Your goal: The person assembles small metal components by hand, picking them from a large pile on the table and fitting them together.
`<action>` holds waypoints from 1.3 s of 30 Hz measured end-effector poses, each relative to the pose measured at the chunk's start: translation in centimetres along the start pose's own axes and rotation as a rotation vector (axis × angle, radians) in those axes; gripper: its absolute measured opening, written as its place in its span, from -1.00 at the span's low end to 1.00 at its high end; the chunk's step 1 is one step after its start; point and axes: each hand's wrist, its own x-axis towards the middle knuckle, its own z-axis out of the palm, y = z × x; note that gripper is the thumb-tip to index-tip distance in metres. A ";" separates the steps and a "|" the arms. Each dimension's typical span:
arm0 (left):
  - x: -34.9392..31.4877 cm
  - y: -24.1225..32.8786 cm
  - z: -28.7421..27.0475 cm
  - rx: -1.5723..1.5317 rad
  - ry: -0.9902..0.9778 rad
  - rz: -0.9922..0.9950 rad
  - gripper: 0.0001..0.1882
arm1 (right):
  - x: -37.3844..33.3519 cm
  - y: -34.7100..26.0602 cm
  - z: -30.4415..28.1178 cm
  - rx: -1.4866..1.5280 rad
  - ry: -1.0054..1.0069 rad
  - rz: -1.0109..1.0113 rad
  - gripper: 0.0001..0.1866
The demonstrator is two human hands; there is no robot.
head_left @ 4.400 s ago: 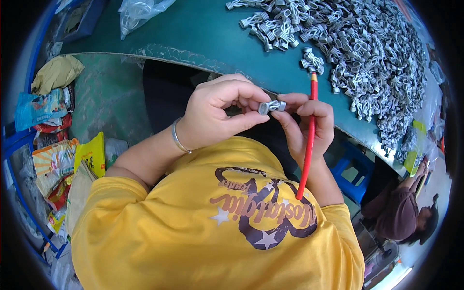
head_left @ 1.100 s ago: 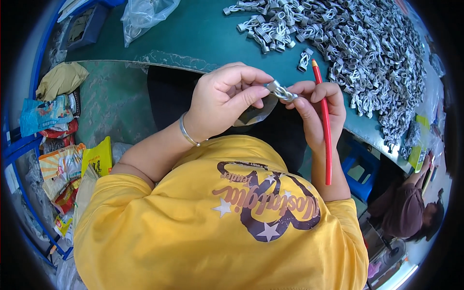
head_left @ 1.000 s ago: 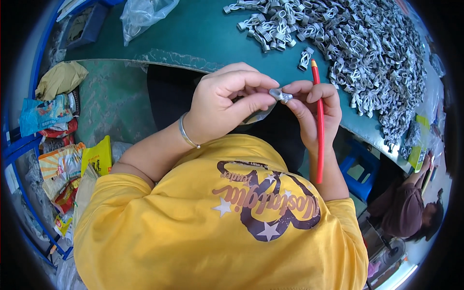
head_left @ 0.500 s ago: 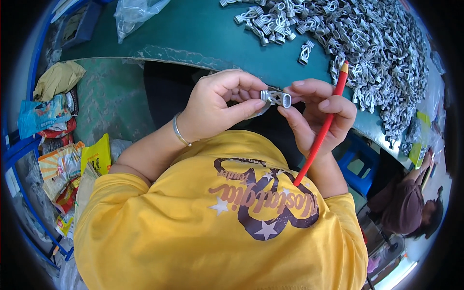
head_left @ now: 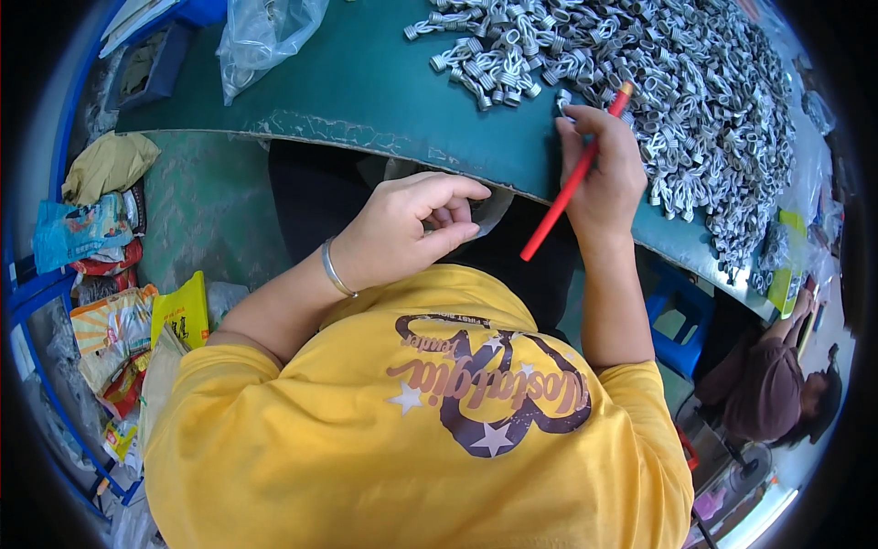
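A red pencil lies across my right hand, tucked in its grip with the sharpened end pointing away from me. The fingertips of that hand reach a single small grey metal fitting on the table, at the near edge of a large pile of similar ribbed fittings. My left hand, with a bangle at the wrist, hovers in front of the table edge. Its thumb and forefinger are apart with nothing visible between them. Below those fingers shows part of a translucent sheet or bag.
The green table has a worn front edge. On it lies a clear plastic bag, near a grey bin. Bright packets fill a blue rack at left. A blue stool stands at right, near another person.
The fitting held between both hands has gone from my fingers. My right hand has moved away to the pile's edge with the pencil; my left hand has opened and come slightly lower.
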 end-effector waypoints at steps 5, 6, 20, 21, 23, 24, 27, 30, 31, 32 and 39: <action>0.7 0.5 0.3 -0.177 0.082 -0.062 -0.52 | -0.9 -3.2 -1.1 0.972 0.080 0.573 -0.79; 0.7 0.5 0.5 -0.304 0.150 -0.068 -0.48 | -0.8 -3.9 -1.3 1.110 0.007 0.678 -0.78; 1.0 1.3 -0.4 -0.115 0.168 0.247 -0.77 | -3.5 -3.7 0.1 1.135 -0.044 0.229 -0.67; 0.9 1.2 -0.3 -0.104 0.200 0.260 -0.77 | -3.5 -4.0 0.1 1.131 0.009 0.232 -0.61; 0.8 0.9 -0.1 -0.095 0.228 0.275 -0.76 | -3.5 -4.1 -0.1 1.090 0.054 0.188 -0.59; 0.6 0.7 -0.1 -0.136 0.224 0.226 -0.76 | -3.5 -4.1 -0.2 1.050 0.096 0.143 -0.56; 0.0 0.1 0.2 -0.214 0.203 0.139 -0.77 | -3.1 -4.0 -0.2 1.011 0.091 0.033 -0.52; -0.3 0.1 -0.2 -0.079 0.231 0.151 -0.78 | -2.9 -4.4 -0.5 0.890 0.002 0.028 -0.61; -0.3 0.2 -0.5 0.097 0.279 0.200 -0.79 | -2.8 -4.3 -0.4 0.813 -0.033 0.002 -0.62; -0.5 -0.1 -0.5 0.169 0.317 0.220 -0.80 | -2.6 -4.1 -0.3 0.736 -0.066 -0.023 -0.63; 2.9 3.3 -2.7 0.117 0.486 0.436 -0.81 | 3.5 -2.1 1.4 0.226 0.052 -0.243 -0.78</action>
